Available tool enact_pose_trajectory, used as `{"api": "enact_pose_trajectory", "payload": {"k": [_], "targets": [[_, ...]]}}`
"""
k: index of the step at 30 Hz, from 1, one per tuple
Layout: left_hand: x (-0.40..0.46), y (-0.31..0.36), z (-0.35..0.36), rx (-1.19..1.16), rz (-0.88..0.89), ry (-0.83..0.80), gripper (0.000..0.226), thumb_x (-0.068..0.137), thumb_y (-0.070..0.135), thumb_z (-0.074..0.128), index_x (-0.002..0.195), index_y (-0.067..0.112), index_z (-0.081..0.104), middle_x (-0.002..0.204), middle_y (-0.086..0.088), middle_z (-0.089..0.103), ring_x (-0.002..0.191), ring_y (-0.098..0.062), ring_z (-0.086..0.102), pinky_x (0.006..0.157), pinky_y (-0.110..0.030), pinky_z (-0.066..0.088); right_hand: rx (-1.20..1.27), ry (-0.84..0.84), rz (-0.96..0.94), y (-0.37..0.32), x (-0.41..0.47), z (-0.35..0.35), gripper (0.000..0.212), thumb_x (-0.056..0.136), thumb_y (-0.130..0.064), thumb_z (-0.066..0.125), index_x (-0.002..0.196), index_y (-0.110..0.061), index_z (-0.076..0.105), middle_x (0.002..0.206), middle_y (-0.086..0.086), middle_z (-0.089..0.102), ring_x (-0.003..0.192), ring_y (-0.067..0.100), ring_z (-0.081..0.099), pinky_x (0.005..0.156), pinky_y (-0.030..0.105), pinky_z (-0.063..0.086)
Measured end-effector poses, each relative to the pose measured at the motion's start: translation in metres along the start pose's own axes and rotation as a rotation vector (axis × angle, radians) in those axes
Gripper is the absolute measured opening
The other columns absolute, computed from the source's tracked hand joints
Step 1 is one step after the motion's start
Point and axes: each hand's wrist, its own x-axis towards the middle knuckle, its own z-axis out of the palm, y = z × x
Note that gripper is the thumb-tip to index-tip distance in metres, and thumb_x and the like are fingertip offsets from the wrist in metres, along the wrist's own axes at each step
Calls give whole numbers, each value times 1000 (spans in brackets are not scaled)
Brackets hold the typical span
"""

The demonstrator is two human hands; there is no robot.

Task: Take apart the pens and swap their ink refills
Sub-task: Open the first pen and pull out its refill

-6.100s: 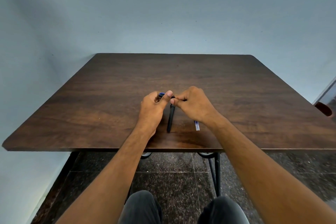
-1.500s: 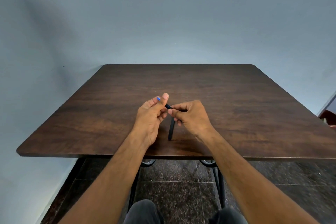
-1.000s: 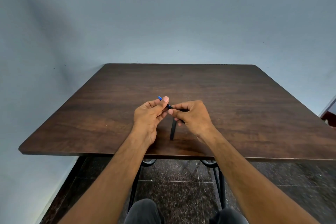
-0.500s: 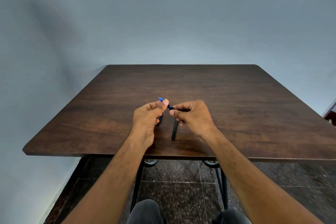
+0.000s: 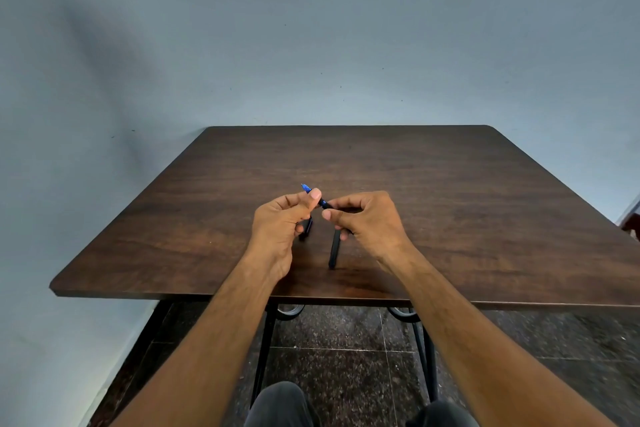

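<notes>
Now | left hand (image 5: 277, 222) pinches blue pen (image 5: 307, 188) | right hand (image 5: 367, 218) grips its barrel | black pen (image 5: 334, 250) on table (image 5: 450, 201) between

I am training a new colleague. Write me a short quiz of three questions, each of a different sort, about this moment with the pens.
1. True or false: the left hand and the right hand hold the blue-tipped pen part above the table.
2. Which thing lies on the table between the two hands? A) a black pen piece B) a ruler C) a notebook
3. Fill in: the blue tip points ____ the person.

Key: 1 true; 2 A; 3 away from
</notes>
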Motion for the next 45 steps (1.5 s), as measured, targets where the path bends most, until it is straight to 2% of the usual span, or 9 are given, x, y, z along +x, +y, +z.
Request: {"api": "enact_pose_trajectory", "payload": {"k": [6,9,12,19,23,28,32,36,45], "targets": [[-1,-2,3,10,-7,20,30,59,41,87,75,20,74,64,10,66,71,-10,50,66,-28,41,-10,7,9,2,1,1,13,80,-11,84,86,-21,78,77,10,77,61,16,65,64,35,61],[-1,-1,-1,-61,-52,-119,19,85,30,77,100,20,78,96,6,75,81,-9,56,69,-26,41,-23,24,6,3,2,0,12,81,-12,84,89,-19,79,77,11,76,60,17,64,65,38,61],[1,-1,-5,-65,-41,-225,27,98,13,60,123,16,71,120,1,75,92,-6,65,73,-26,41,-29,29,7,3,3,-1,12,82,-11,83,92,-16,79,80,15,76,63,20,65,67,42,62],[0,-1,2,-48,-6,-25,17,77,23,83,91,15,79,90,0,79,67,-5,55,61,-24,42,2,18,10,2,1,0,12,80,-11,84,89,-16,79,74,7,75,60,18,63,63,34,59],[3,-1,4,-39,-51,18,25,66,32,89,76,21,69,66,8,63,60,-5,51,61,-24,43,14,12,13,2,0,-1,14,78,-10,85,89,-15,79,78,9,77,62,20,63,65,37,59],[0,0,3,-84,-84,-110,35,71,29,86,99,17,69,68,9,66,66,-7,54,62,-25,44,40,16,17,2,0,-3,13,79,-9,84,90,-14,79,76,9,76,63,18,64,65,35,59],[-1,-3,-1,-138,-90,-70,30,83,16,80,111,12,71,76,2,70,65,-7,59,61,-25,45,48,15,19,3,0,-2,13,79,-8,85,85,-17,79,72,5,75,62,17,64,65,36,59],[-3,-5,-5,-126,-80,-39,17,87,11,76,104,9,75,80,-1,71,65,-6,58,60,-22,45,48,15,13,5,0,-2,12,78,-8,85,85,-16,79,74,9,76,61,17,64,63,33,59],[-2,-1,-3,-116,-80,-26,18,86,14,77,103,9,76,85,-1,74,73,-9,64,66,-24,51,78,12,19,8,1,-2,15,78,-7,85,91,-12,80,77,9,76,60,14,63,61,32,56]]}}
